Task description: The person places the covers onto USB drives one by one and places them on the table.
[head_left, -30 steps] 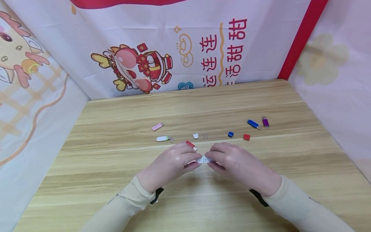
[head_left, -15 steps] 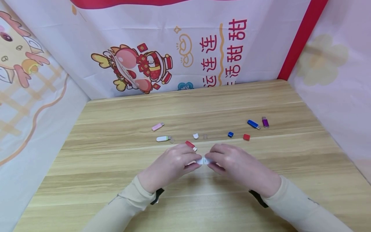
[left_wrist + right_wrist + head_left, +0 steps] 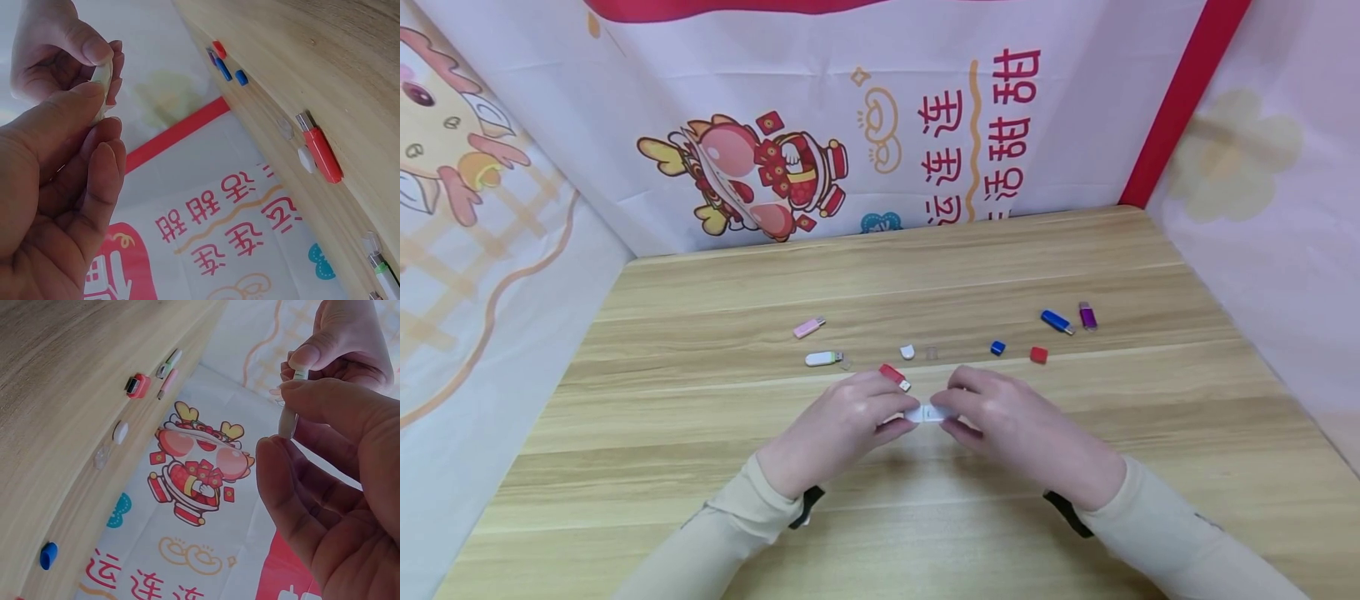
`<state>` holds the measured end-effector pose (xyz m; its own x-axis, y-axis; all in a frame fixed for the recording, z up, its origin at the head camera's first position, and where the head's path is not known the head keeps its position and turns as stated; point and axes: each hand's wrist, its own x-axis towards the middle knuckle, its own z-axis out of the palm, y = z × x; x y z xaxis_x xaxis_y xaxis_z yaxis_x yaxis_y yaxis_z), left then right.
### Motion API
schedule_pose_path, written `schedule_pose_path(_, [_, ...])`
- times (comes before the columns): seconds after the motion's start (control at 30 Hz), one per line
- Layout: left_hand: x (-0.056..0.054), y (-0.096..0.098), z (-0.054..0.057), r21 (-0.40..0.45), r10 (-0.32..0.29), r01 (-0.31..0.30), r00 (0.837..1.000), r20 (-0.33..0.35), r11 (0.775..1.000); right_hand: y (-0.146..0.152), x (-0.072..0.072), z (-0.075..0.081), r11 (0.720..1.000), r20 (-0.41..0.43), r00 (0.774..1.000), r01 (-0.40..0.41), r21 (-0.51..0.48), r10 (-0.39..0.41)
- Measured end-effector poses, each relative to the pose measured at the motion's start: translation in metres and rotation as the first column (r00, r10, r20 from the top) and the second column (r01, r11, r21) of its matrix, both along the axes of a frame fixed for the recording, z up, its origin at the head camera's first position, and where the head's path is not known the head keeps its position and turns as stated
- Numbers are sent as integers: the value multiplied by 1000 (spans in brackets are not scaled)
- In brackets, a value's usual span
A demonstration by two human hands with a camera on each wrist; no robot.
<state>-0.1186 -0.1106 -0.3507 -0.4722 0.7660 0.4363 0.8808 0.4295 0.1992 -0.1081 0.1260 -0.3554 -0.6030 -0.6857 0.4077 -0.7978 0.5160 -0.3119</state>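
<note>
In front of me both hands pinch one white USB stick [image 3: 935, 413] by opposite ends, raised over the table. My left hand [image 3: 842, 425] grips the left end between thumb and fingertips. The other end is in my right hand [image 3: 1018, 429], also between thumb and fingers. A seam crosses the stick close to the left fingertips. In the right wrist view the white stick [image 3: 287, 422] is seen edge-on, partly hidden by the fingers. Just beyond the left hand lies a red USB stick [image 3: 892, 375] with its metal plug bare.
On the wooden table [image 3: 925, 533] lie a white cap [image 3: 907, 352], a clear cap [image 3: 932, 353], a blue cap [image 3: 997, 347] and a red cap [image 3: 1038, 355]. Pink [image 3: 808, 327], white-green [image 3: 823, 358], blue [image 3: 1057, 322] and purple USB sticks [image 3: 1087, 315] lie farther back.
The two ends of the white USB stick have come level, and more of it shows between my fingertips. The right fingers have shifted slightly. Things on the table have not moved.
</note>
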Motion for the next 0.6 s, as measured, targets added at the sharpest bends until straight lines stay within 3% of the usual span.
schedule_pose_path(0.4, [-8, 0, -6, 26, 44, -45, 998, 34, 999, -2, -9, -3, 1000, -49, 999, 11, -3, -11])
schedule_pose_path(0.6, [-18, 2, -6, 3, 83, -84, 992, 99, 996, -4, -20, -4, 1000, -53, 999, 6, 5, -6])
